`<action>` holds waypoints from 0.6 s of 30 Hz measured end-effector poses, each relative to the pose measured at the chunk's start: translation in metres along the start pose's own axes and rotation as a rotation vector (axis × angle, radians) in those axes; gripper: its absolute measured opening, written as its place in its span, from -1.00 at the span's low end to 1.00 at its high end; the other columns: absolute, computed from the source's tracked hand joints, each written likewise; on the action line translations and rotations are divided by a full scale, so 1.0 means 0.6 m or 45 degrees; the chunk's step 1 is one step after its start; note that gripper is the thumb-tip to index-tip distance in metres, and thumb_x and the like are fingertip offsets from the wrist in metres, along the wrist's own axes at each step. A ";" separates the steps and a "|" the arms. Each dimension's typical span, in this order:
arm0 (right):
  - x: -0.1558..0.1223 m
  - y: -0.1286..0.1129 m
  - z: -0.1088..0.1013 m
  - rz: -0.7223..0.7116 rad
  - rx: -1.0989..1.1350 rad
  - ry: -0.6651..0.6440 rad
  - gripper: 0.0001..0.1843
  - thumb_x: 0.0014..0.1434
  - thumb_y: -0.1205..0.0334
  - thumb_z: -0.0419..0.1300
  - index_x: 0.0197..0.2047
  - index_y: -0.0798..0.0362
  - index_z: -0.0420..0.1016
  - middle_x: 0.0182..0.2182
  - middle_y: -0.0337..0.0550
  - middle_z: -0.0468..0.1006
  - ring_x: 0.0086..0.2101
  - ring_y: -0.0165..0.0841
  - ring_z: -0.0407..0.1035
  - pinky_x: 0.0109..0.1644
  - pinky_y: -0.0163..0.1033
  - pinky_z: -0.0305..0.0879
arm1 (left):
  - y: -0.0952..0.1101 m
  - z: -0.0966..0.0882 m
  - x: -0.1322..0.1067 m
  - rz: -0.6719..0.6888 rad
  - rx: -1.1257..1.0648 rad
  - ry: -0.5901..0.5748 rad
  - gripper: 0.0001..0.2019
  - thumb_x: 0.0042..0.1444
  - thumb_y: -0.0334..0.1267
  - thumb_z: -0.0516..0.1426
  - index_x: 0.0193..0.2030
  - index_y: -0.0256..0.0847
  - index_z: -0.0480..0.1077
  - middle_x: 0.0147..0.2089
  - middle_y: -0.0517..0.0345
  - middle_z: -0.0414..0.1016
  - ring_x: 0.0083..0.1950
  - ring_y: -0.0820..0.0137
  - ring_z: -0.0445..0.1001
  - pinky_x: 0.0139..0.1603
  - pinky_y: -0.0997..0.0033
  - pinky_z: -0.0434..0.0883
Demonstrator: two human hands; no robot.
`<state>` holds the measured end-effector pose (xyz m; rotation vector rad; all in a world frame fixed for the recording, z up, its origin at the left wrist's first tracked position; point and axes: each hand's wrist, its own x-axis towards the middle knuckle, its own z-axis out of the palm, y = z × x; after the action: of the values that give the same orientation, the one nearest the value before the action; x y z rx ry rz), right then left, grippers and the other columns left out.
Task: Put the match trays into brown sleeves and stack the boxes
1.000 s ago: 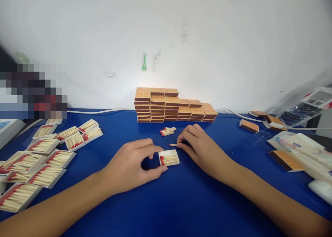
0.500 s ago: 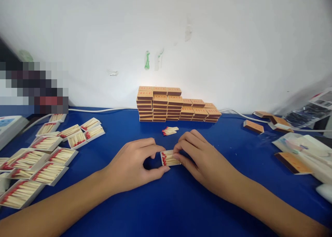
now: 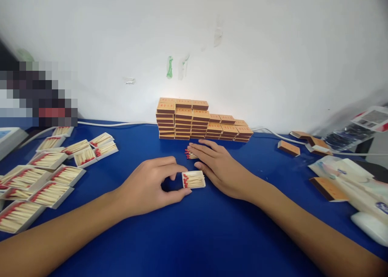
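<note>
Match tray [image 3: 197,173], frame centre: I judge it light, stiffish, crushable; best held gently by its long sides. Left hand [image 3: 148,185]: fingers grasping its left end. Right hand [image 3: 222,169], over loose matches [image 3: 188,154]: grip I cannot tell.

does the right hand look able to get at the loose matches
Likely yes: the right hand partly covers the loose matches, and the left hand is aside at the match tray.
</note>
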<state>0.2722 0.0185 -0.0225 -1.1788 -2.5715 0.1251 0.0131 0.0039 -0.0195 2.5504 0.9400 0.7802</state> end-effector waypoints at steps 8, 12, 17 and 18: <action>-0.018 0.002 -0.013 -0.155 0.053 0.253 -0.69 0.52 0.26 0.10 0.22 0.01 0.56 0.14 -0.02 0.65 0.22 -0.10 0.40 0.31 0.18 0.38 | 0.001 -0.002 0.000 0.021 0.020 0.011 -0.73 0.24 -0.16 0.33 0.06 -0.13 0.59 -0.28 0.23 0.45 -0.36 0.47 0.39 -0.34 0.45 0.36; -0.020 -0.003 -0.028 -0.102 0.054 0.256 -0.86 0.46 0.29 0.21 0.00 0.03 0.61 -0.09 0.00 0.63 -0.02 -0.13 0.42 0.10 0.06 0.44 | 0.003 -0.002 -0.002 0.055 0.007 0.025 -0.73 0.24 -0.19 0.34 0.06 -0.14 0.58 -0.28 0.23 0.46 -0.34 0.47 0.43 -0.33 0.46 0.37; -0.020 -0.005 -0.029 -0.049 0.085 0.182 -0.87 0.46 0.29 0.21 -0.16 0.05 0.57 -0.20 -0.04 0.53 -0.12 -0.17 0.35 -0.01 -0.04 0.41 | 0.005 -0.002 -0.004 0.088 -0.005 0.008 -0.73 0.23 -0.20 0.35 0.04 -0.16 0.58 -0.29 0.22 0.47 -0.32 0.45 0.46 -0.36 0.48 0.37; -0.020 -0.005 -0.027 -0.035 0.084 0.171 -0.86 0.47 0.28 0.19 -0.16 0.05 0.56 -0.21 -0.04 0.52 -0.13 -0.16 0.34 -0.02 -0.03 0.41 | 0.005 -0.002 -0.004 0.085 -0.002 0.005 -0.73 0.23 -0.20 0.35 0.04 -0.16 0.58 -0.29 0.22 0.48 -0.32 0.45 0.46 -0.36 0.48 0.37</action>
<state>0.2828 0.0067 -0.0095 -1.0894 -2.4468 0.1198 0.0124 0.0001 -0.0178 2.5915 0.8585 0.8046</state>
